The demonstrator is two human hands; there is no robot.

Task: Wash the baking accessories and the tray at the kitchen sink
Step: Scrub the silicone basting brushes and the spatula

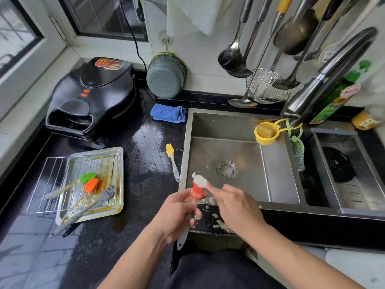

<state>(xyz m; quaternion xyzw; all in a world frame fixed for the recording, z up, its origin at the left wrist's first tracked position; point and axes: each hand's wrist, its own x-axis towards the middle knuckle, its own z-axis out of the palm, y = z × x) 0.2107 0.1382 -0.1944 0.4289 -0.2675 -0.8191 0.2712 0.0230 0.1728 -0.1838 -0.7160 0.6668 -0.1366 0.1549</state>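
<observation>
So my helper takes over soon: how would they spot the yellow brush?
Start at the steel sink, then look at the wet black counter just left of it. The yellow brush lies there alone, bristles away from the viewer; the other loose brushes sit on the tray.

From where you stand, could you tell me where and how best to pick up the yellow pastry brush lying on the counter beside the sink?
Take the yellow pastry brush by its clear handle, around the middle, from above. It lies flat on the wet black counter with its bristles pointing away and nothing touching it, so fingers can close across the narrow handle from either side.
</observation>
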